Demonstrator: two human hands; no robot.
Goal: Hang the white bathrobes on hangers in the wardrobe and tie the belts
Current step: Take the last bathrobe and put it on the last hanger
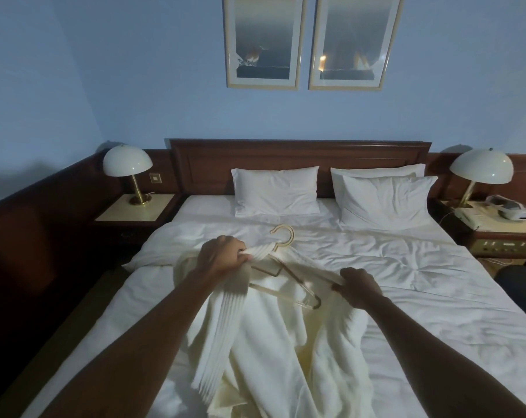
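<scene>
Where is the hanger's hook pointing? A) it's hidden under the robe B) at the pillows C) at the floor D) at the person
B: the hanger lies on the bathrobe on the bed, and its hook curls up toward the pillows at the headboard, away from the left hand and right hand gripping the robe.

1 head-worn view — looking forward and down from the foot of the bed (391, 267) toward the headboard (300, 164).

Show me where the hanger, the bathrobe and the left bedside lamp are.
hanger (283, 233): head view, on its curved hook.
bathrobe (267, 336): head view, on the cloth spread below the hanger.
left bedside lamp (127, 161): head view, on its white dome shade.
</scene>
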